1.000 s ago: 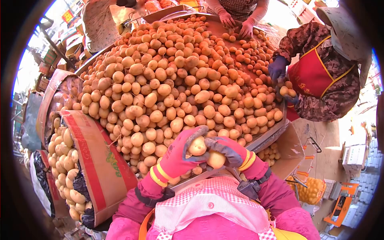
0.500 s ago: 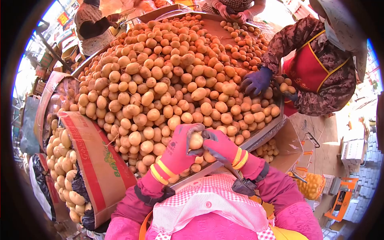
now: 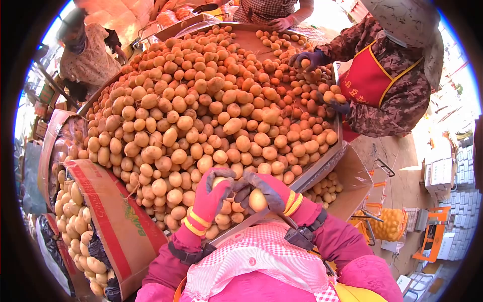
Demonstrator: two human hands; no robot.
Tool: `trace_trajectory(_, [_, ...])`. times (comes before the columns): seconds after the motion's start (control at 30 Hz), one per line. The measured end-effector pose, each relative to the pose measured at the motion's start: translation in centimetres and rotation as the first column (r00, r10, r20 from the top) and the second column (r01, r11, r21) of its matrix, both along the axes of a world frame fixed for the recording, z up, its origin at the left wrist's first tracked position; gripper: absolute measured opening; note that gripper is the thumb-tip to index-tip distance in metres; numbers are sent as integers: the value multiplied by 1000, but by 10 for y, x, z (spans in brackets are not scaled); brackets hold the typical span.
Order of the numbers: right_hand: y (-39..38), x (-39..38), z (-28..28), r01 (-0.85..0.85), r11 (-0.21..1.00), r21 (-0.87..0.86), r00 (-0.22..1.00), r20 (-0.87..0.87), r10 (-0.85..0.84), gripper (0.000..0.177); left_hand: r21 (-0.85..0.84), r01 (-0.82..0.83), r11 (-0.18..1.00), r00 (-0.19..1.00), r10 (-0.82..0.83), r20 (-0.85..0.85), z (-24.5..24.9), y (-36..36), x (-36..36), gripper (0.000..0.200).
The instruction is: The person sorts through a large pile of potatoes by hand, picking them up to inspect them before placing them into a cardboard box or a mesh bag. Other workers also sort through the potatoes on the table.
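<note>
Both my hands wear pink gloves with dark grey fingers and palms, close together at the near edge of a large heap of potatoes. In my left hand a potato shows between the curled thumb and fingers. My right hand grips another potato, its fingers wrapped around the side. More potatoes lie just below and between my hands. The heap rests on a metal-edged sorting table whose near rim runs past my apron.
At left stands a cardboard box filled with potatoes. Another box with potatoes sits below the table's right edge. A co-worker in a red apron holds potatoes at right; other people stand at the far side. A full net sack is at lower right.
My hands have moved apart, from together around one potato to each holding its own. The co-worker at right has reached farther up the table and holds a potato there.
</note>
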State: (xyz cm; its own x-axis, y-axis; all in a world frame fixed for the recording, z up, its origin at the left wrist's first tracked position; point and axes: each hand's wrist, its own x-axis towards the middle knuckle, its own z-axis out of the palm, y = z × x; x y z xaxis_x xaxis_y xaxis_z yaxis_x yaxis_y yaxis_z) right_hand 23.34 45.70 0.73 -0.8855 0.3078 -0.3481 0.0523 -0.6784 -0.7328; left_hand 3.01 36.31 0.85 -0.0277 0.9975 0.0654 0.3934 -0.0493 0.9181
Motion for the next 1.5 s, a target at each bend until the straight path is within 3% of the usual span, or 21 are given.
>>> trace_trajectory(0.07, [-2, 5, 2, 3, 974, -229, 998, -62, -17, 54, -99, -2, 995, 998, -4, -57, -3, 1, -12, 30])
trace_trajectory(0.13, [-20, -1, -23, 121, 912, 392, 980, 97, -171, 65, -285, 81, 955, 983, -124, -137, -6, 3, -18, 28])
trace_trajectory(0.17, [-31, -3, -18, 120, 913, 389, 981, 95, -170, 65, -288, 79, 954, 983, -124, -139, -35, -1, -6, 28])
trace_trajectory(0.23, [-48, -8, -2, -199, 109, 974, 880, 227, -418, 64, -253, 12, 967, 797, 144, 586, -113, -9, 24, 36])
trace_trajectory(0.3, [-36, 6, -15, -169, 160, 973, 867, 224, -445, 66, -320, 152, 935, 675, 138, 725, -85, 0, 34, 37])
trace_trajectory(0.4, [8, 53, -10, 308, 645, 699, 714, 278, -642, 46, -330, 278, 902, 700, 45, 713, -36, 8, 31, 39])
trace_trajectory(0.43, [24, 83, -26, 357, 278, 892, 618, -2, -786, 38, -328, 239, 914, 707, 68, 704, -33, 8, 27, 40])
trace_trajectory(0.5, [33, 147, -29, 506, 97, 857, 337, -92, -937, 42, -337, 95, 937, 695, 180, 696, -37, 4, 11, 41])
trace_trajectory(0.53, [37, 201, -55, 603, 244, 759, 200, 153, -968, 44, -348, 10, 938, 682, 248, 688, -40, 0, 1, 41])
trace_trajectory(0.6, [33, 219, -55, 422, 206, 883, 188, 137, -973, 47, -371, -123, 920, 641, 359, 678, -46, -7, -20, 43])
trace_trajectory(0.63, [32, 232, -55, 38, 436, 899, 267, 411, -871, 46, -387, -169, 906, 622, 403, 671, -49, -11, -27, 43])
trace_trajectory(0.7, [41, 232, -48, -680, 582, 446, 87, 837, -540, 43, -412, -227, 882, 591, 461, 662, -53, -19, -35, 45])
trace_trajectory(0.73, [55, 216, -59, -382, 624, 682, 294, 730, -618, 40, -424, -245, 872, 581, 483, 656, -54, -23, -37, 45])
trace_trajectory(0.8, [84, 113, -24, -386, 352, 853, 473, 511, -718, 39, -446, -265, 855, 570, 512, 643, -55, -28, -36, 47])
trace_trajectory(0.87, [115, 39, -46, -112, 151, 982, 766, 182, -617, 42, -460, -289, 839, 562, 538, 629, -51, -32, -35, 48])
trace_trajectory(1.03, [112, -104, -30, -501, -77, 862, 755, 392, -525, 56, -468, -403, 787, 575, 615, 539, -40, -50, -43, 49])
trace_trajectory(1.13, [151, -106, -62, -579, 97, 810, 711, 559, -427, 56, -399, -493, 773, 685, 628, 369, -39, -52, -49, 49])
trace_trajectory(1.2, [155, -83, -60, -152, 617, 772, 892, 376, -252, 44, -289, -526, 800, 808, 576, 125, -37, -41, -46, 49])
trace_trajectory(1.27, [143, -64, -62, 184, 943, 277, 974, 76, -213, 41, -147, -496, 856, 864, 468, -188, -37, -19, -40, 49])
trace_trajectory(1.4, [116, -21, -65, 321, 943, -89, 941, 143, -307, 41, -140, -439, 887, 819, 331, -470, -58, 23, -38, 50])
trace_trajectory(1.5, [106, 18, -75, 435, 892, -122, 899, 114, -423, 50, -340, -386, 858, 919, 390, -58, -59, 30, -49, 50])
